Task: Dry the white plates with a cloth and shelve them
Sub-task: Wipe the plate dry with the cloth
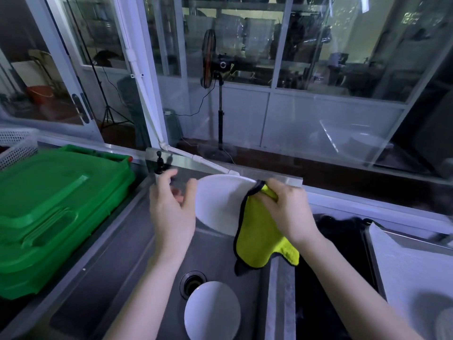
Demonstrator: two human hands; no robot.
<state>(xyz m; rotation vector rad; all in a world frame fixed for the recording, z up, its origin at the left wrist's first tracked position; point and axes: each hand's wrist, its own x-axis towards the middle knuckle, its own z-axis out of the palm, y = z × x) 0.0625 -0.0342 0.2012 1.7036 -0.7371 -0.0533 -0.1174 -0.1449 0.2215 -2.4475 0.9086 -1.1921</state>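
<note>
Spare white plate (212, 312) lies low in the sink (110, 253), beside the drain (192, 283). Left hand (171, 212) grips the left rim of the tilted white plate (218, 204), held above the sink. Right hand (286, 209) pinches the yellow cloth (259, 241) onto its right rim. Green lidded bin (56, 212) sits far left.

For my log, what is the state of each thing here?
Upper plate: tilted above the sink, left hand holds its edge.
Cloth: gripped by right hand on that plate's rim, hanging.
Lower plate: lying in the sink by the drain.
Green box: lid closed.
</note>
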